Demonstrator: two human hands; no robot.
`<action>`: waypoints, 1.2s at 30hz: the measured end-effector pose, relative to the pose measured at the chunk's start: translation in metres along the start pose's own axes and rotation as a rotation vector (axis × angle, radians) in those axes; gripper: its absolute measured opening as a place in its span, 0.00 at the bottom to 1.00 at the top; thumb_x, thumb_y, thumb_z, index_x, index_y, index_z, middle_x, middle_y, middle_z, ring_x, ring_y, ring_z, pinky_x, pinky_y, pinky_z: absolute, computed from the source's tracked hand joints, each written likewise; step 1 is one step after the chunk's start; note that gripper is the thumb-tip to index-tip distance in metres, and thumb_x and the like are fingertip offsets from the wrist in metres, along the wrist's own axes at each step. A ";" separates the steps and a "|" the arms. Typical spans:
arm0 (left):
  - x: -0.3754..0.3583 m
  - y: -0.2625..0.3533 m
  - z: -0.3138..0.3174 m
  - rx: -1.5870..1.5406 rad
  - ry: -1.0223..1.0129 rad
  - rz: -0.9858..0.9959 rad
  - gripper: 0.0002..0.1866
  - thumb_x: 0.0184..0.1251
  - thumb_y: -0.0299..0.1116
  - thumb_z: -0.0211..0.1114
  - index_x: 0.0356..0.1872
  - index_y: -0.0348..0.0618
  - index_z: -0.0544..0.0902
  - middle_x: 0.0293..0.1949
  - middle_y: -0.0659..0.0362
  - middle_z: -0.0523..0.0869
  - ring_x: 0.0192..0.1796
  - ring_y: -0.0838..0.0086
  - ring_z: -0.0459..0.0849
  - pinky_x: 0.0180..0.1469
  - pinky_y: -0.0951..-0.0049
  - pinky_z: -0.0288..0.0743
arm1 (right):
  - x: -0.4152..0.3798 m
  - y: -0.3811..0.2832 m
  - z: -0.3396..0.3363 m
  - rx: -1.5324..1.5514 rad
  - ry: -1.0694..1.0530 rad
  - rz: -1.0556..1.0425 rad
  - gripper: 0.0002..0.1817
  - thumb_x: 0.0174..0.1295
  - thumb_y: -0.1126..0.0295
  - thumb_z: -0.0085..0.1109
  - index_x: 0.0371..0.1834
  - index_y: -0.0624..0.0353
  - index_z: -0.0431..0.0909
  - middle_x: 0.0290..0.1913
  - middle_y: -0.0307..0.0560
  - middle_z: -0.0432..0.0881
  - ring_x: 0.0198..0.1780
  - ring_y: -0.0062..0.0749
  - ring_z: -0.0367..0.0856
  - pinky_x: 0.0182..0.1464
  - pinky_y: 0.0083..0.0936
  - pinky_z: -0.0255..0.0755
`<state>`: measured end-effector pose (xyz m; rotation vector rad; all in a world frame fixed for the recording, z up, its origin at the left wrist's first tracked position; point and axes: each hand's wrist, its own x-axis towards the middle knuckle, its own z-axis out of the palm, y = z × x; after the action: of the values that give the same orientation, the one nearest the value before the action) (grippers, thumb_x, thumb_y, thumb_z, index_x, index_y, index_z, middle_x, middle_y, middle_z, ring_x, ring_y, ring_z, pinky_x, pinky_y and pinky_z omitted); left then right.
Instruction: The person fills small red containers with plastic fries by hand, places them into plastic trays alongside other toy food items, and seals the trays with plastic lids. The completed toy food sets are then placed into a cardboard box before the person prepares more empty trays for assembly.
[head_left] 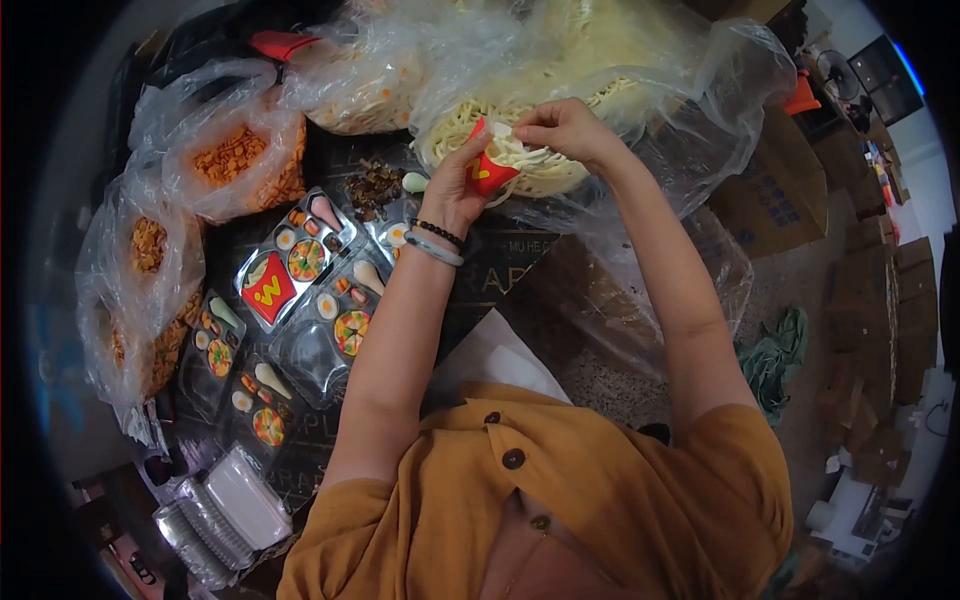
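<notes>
My left hand [460,185], with a dark bead bracelet and a pale bangle at its wrist, is closed around a small red fries box [492,177] with a yellow letter. My right hand [572,132] pinches at the box's opening, where pale toy fries [508,152] stick out. Its fingertips partly hide what they grip. Beneath both hands lies a big clear bag of pale fry-like sticks [455,130]. Near my left wrist stands a clear tray of toy food [305,258], holding a filled red fries box, a pizza, an egg and other small pieces.
Clear bags of orange pieces [235,165] line the left side. More partly filled trays [268,405] lie on the dark table. Stacked clear trays [225,510] sit at the lower left. A small brown heap [375,188] lies near the bags. Cardboard boxes [775,190] stand on the right.
</notes>
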<state>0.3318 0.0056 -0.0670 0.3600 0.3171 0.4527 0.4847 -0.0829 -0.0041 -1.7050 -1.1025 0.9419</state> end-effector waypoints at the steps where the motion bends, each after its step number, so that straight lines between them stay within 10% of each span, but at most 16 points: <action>1: -0.001 0.000 0.000 -0.012 -0.036 -0.025 0.21 0.57 0.31 0.64 0.52 0.38 0.70 0.47 0.53 0.77 0.49 0.61 0.78 0.50 0.56 0.75 | 0.000 -0.005 0.000 -0.022 0.051 -0.032 0.18 0.57 0.67 0.60 0.47 0.67 0.75 0.35 0.40 0.81 0.34 0.19 0.77 0.38 0.16 0.70; 6: -0.016 0.004 0.003 -0.003 0.057 -0.025 0.21 0.58 0.30 0.63 0.53 0.41 0.71 0.48 0.54 0.77 0.51 0.61 0.77 0.52 0.56 0.74 | 0.005 -0.006 -0.023 0.016 0.424 -0.219 0.21 0.58 0.65 0.59 0.51 0.65 0.73 0.37 0.44 0.81 0.36 0.23 0.79 0.38 0.17 0.71; 8: -0.020 0.004 0.002 -0.016 0.083 -0.010 0.21 0.58 0.31 0.63 0.54 0.43 0.71 0.50 0.54 0.77 0.52 0.61 0.76 0.53 0.55 0.73 | -0.002 0.001 -0.019 -0.868 0.597 -0.278 0.25 0.61 0.61 0.55 0.59 0.60 0.67 0.39 0.45 0.81 0.36 0.24 0.79 0.38 0.18 0.72; 12: -0.016 0.006 -0.009 0.015 0.036 0.131 0.21 0.58 0.30 0.63 0.53 0.39 0.70 0.48 0.53 0.78 0.49 0.63 0.78 0.49 0.61 0.76 | -0.049 -0.016 0.032 0.250 0.049 0.105 0.24 0.64 0.62 0.52 0.61 0.58 0.65 0.41 0.44 0.81 0.36 0.21 0.79 0.39 0.16 0.72; 22: -0.070 -0.010 0.009 0.492 0.283 0.572 0.19 0.51 0.29 0.70 0.40 0.36 0.71 0.36 0.56 0.80 0.36 0.76 0.80 0.37 0.79 0.76 | -0.042 -0.007 0.089 -0.376 0.401 -0.435 0.09 0.54 0.71 0.60 0.35 0.65 0.81 0.31 0.46 0.83 0.31 0.20 0.78 0.34 0.19 0.71; 26: -0.097 -0.001 -0.006 0.408 0.466 0.582 0.22 0.51 0.33 0.71 0.44 0.37 0.70 0.36 0.57 0.80 0.36 0.75 0.80 0.38 0.78 0.75 | -0.049 -0.019 0.115 -0.108 -0.023 -0.287 0.12 0.57 0.69 0.57 0.41 0.63 0.79 0.33 0.48 0.83 0.33 0.27 0.80 0.39 0.23 0.71; 31: -0.155 0.004 -0.025 0.291 0.479 0.664 0.22 0.48 0.31 0.73 0.40 0.36 0.71 0.36 0.57 0.79 0.36 0.78 0.79 0.37 0.80 0.75 | -0.068 -0.016 0.162 -0.119 0.001 -0.366 0.09 0.57 0.69 0.57 0.39 0.61 0.80 0.29 0.39 0.83 0.34 0.20 0.80 0.52 0.28 0.68; 33: -0.179 0.003 -0.038 0.345 0.508 0.667 0.23 0.46 0.31 0.74 0.40 0.36 0.71 0.37 0.58 0.79 0.37 0.78 0.79 0.38 0.81 0.75 | -0.081 -0.018 0.192 0.281 0.029 -0.159 0.07 0.57 0.69 0.57 0.36 0.59 0.80 0.27 0.37 0.82 0.31 0.18 0.79 0.64 0.40 0.53; 36: -0.213 0.004 -0.050 0.328 0.620 0.696 0.23 0.46 0.30 0.74 0.41 0.36 0.71 0.37 0.58 0.79 0.37 0.78 0.79 0.39 0.80 0.75 | -0.098 -0.017 0.222 -0.453 0.061 -0.635 0.08 0.56 0.71 0.56 0.39 0.57 0.79 0.32 0.40 0.80 0.36 0.29 0.79 0.63 0.46 0.47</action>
<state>0.1299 -0.0792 -0.0637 0.6503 0.8841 1.2094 0.2476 -0.1127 -0.0489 -1.5406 -1.7666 0.2465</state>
